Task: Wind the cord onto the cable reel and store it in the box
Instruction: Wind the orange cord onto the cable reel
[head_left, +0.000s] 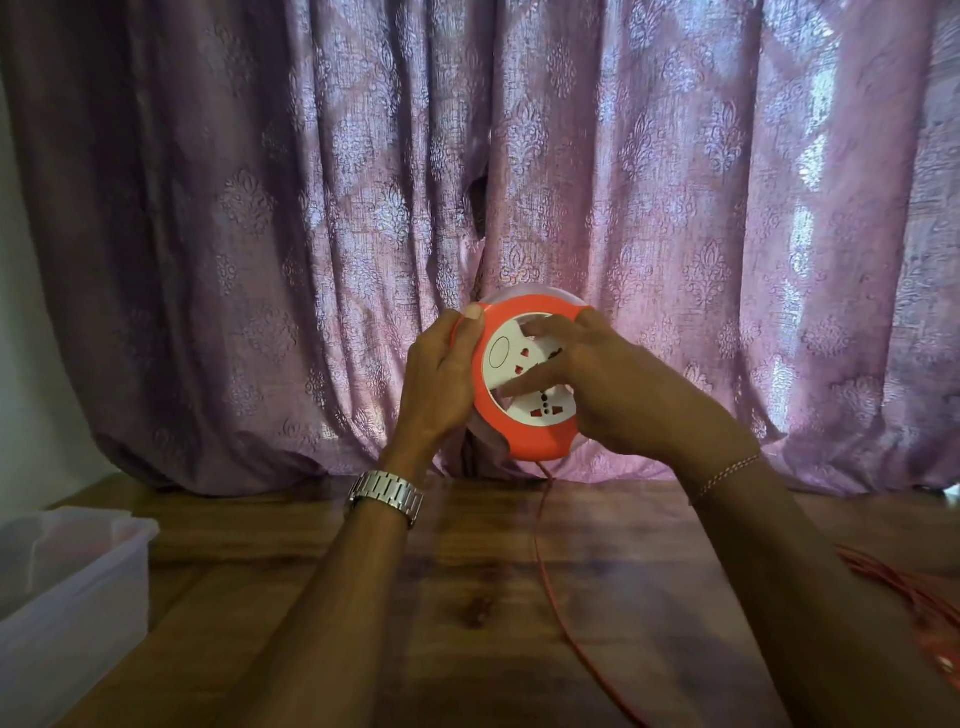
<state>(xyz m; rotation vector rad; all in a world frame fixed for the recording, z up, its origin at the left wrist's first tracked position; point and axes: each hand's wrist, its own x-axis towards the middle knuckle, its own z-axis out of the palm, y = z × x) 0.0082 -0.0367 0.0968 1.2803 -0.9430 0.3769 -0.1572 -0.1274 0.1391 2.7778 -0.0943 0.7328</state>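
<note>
I hold an orange and white round cable reel (535, 439) up above the wooden table (467, 597), its socket face toward me. My left hand (441, 374) grips the reel's left rim, thumb on the orange ring. My right hand (608, 379) lies over the white socket face with fingers spread across it, its thumb side wrapping the right rim. A thin orange cord (545, 561) hangs from the reel's bottom and runs down across the table toward the front right. More cord (914, 597) lies piled at the table's right edge.
A translucent plastic box (67, 597) stands open at the table's left edge. A purple patterned curtain (363, 208) hangs close behind the reel along the table's back.
</note>
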